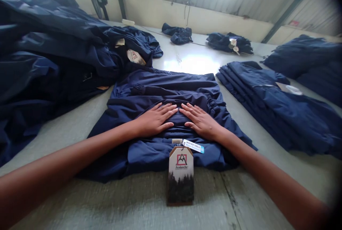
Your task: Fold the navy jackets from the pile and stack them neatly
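Note:
A navy blue jacket (165, 83) lies partly folded on the table in front of me, with a gathered elastic cuff at its right side. My left hand (156, 119) rests flat on the fabric, fingers stretched toward the middle. Opposite it, my right hand (200, 121) presses flat on the same jacket, its fingertips almost meeting those of the left. From the collar a cardboard hang tag (181, 178) with a mountain logo hangs toward me. A small white and blue label (193, 146) lies just above that tag.
Large heaps of navy garments (53, 51) crowd the left side. A neat folded stack (275, 101) stands at right, with another pile (312, 62) behind it. Two small bundles (177, 34) (229, 42) lie at the far end of the pale table (139, 201).

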Demonstrator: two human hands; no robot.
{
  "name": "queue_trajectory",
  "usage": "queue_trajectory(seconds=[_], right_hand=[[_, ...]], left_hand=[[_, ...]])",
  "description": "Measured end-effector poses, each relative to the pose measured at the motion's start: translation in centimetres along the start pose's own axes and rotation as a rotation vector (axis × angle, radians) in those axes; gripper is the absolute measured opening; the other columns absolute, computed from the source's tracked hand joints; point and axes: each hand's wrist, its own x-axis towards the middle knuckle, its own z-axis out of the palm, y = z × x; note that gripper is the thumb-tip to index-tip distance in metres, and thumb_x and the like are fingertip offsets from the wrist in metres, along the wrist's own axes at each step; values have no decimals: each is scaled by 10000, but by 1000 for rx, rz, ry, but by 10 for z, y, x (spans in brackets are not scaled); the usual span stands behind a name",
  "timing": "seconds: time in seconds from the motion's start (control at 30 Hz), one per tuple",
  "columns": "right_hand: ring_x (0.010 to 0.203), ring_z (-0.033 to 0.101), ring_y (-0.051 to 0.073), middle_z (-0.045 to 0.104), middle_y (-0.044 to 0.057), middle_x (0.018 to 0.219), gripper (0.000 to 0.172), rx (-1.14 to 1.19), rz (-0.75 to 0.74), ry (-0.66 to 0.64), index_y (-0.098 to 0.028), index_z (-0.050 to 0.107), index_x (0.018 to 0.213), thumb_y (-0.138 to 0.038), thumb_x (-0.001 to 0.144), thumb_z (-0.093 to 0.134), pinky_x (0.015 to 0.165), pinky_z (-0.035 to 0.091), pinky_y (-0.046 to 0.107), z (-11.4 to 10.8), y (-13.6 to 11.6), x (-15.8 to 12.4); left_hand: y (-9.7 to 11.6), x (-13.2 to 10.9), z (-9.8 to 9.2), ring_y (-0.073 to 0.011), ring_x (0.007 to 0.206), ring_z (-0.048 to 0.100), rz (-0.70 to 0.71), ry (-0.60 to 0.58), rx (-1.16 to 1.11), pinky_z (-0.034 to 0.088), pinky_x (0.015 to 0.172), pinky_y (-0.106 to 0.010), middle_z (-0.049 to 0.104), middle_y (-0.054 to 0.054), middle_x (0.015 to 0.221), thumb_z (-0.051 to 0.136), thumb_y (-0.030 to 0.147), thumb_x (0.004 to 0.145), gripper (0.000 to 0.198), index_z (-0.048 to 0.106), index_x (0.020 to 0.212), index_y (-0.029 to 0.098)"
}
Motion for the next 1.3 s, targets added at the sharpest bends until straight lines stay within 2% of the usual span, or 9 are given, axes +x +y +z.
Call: queue_trajectory(seconds=[0.17, 0.3, 0.37, 0.47, 0.6, 0.87, 1.07, 1.17, 1.3], right_hand=[[1596, 258, 247, 345, 67, 1708, 544, 61, -38, 125, -292, 331, 1643, -415, 1116, 379, 1273, 298, 532, -13, -5, -2], [1332, 575, 264, 648, 105, 1415, 377, 92, -15, 361, -241, 580, 1439, -349, 1104, 446, 1106, 456, 474, -52, -32, -15], [1060, 667, 226, 736, 80, 1165, 275, 122, -15, 338, -216, 676, 1243, -332, 1101, 470, 954, 498, 411, -68, -51, -29], [907, 643, 207, 733, 56, 993, 228, 97, -18, 189, -198, 696, 1083, -346, 1086, 523, 840, 465, 377, -73, -80, -56], [858, 583, 207, 687, 46, 928, 183, 88, -13, 87, -194, 679, 1046, -314, 1071, 544, 801, 421, 372, -59, -109, -91], [927, 576, 223, 672, 69, 994, 156, 133, -94, 116, -190, 689, 1022, -281, 1053, 566, 871, 427, 416, -46, -148, -138], [898, 590, 211, 686, 73, 967, 141, 69, -127, 214, -174, 693, 1061, -166, 1038, 554, 804, 468, 378, -49, -154, -128], [796, 579, 181, 677, 54, 900, 161, 57, -177, 264, -170, 688, 1070, -144, 1044, 531, 712, 462, 336, -57, -148, -103], [791, 607, 170, 684, 50, 912, 150, 68, -233, 376, -173, 679, 1076, -162, 1040, 534, 706, 479, 319, -53, -131, -75]], left_hand=[[2, -1, -8, -268, 1581, 293, 12, 75, -46, 165, 1299, -479, 341, -116, 1706, 382, 510, 1107, 612, 320, 1639, 213], [21, -10, -45, -250, 1306, 581, 73, 209, -72, 398, 1144, -429, 621, -128, 1429, 416, 421, 1112, 391, 623, 1351, 191], [38, -22, -66, -225, 1070, 659, 108, 178, -53, 460, 1021, -394, 723, -80, 1147, 455, 451, 1099, 353, 705, 1118, 203], [65, -49, -80, -228, 900, 674, 124, 46, 15, 483, 882, -367, 737, -44, 951, 633, 540, 1000, 336, 719, 1042, 218], [93, -83, -67, -247, 859, 684, 126, -35, 91, 472, 809, -367, 741, -40, 946, 763, 426, 924, 269, 715, 1090, 220], [133, -129, -42, -207, 718, 660, 178, -24, 16, 438, 691, -340, 704, -7, 806, 638, 300, 1013, 114, 725, 1036, 230], [137, -110, -51, -198, 800, 665, 218, 47, 93, 467, 708, -322, 712, -34, 914, 562, 174, 1030, 168, 709, 1107, 197], [138, -84, -55, -220, 891, 663, 201, 31, 117, 490, 767, -332, 709, -45, 969, 674, 284, 988, 113, 713, 1049, 197], [133, -57, -53, -237, 931, 675, 174, -32, 90, 507, 789, -340, 728, -48, 967, 762, 374, 920, 238, 721, 1061, 186]])
